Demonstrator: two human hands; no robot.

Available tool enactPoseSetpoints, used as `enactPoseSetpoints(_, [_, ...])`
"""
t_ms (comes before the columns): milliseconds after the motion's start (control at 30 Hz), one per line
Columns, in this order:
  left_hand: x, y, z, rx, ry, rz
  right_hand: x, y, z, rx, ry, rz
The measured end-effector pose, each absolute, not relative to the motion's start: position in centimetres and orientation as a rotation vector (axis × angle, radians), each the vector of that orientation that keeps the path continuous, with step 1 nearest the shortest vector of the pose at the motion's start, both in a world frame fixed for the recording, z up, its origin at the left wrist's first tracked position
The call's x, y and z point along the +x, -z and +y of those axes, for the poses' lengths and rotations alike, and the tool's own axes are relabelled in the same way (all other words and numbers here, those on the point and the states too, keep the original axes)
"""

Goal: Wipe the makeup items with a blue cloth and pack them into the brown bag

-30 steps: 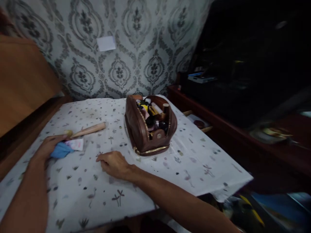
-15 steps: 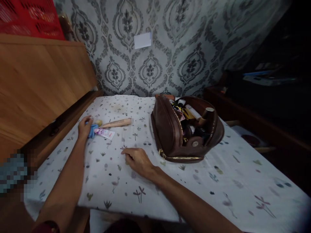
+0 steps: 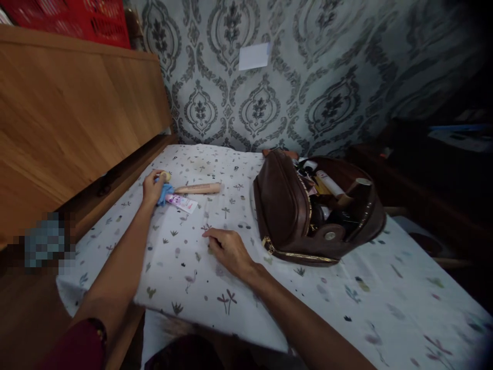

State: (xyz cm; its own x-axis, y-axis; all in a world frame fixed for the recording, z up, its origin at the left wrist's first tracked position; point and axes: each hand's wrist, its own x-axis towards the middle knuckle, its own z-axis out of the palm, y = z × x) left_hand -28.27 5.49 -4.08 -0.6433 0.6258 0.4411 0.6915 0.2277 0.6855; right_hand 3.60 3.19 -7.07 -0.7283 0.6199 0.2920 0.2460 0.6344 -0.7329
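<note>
My left hand [image 3: 152, 189] is at the left part of the cloth-covered table, its fingers closed around a small round yellowish item [image 3: 165, 177]. Right beside those fingers lies a bunched blue cloth-like thing [image 3: 165, 194]. A beige tube [image 3: 200, 188] and a white-and-purple tube [image 3: 182, 202] stretch to the right from it. My right hand [image 3: 231, 252] hovers over or rests on the cloth near the middle, index finger out and thumb apart, with nothing seen in it. The brown toiletry bag [image 3: 281, 200] stands unzipped to its right, filled with bottles and tubes.
A wooden cabinet [image 3: 84, 108] borders the table on the left, with a red plastic basket [image 3: 73, 23] on top. Patterned wallpaper [image 3: 258, 108] with a white card [image 3: 254, 56] is behind. Dark furniture stands at the right.
My left hand has shifted onto the small round yellowish item and closed on it. The right hand keeps nearly the same pose. The view has turned slightly left.
</note>
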Motion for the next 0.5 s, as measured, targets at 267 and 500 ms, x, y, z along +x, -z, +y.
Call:
enactPoseSetpoints(267, [-21.4,2.1,6.4,-1.695,1.434,-2.146,3.6,7.8,3.8,-0.696,-0.928,-2.194])
enactPoseSetpoints(500, [-12.9,4.2,5.9,-2.513,1.101,-1.893,4.2,8.9,5.7,-0.835,-0.962,-1.872])
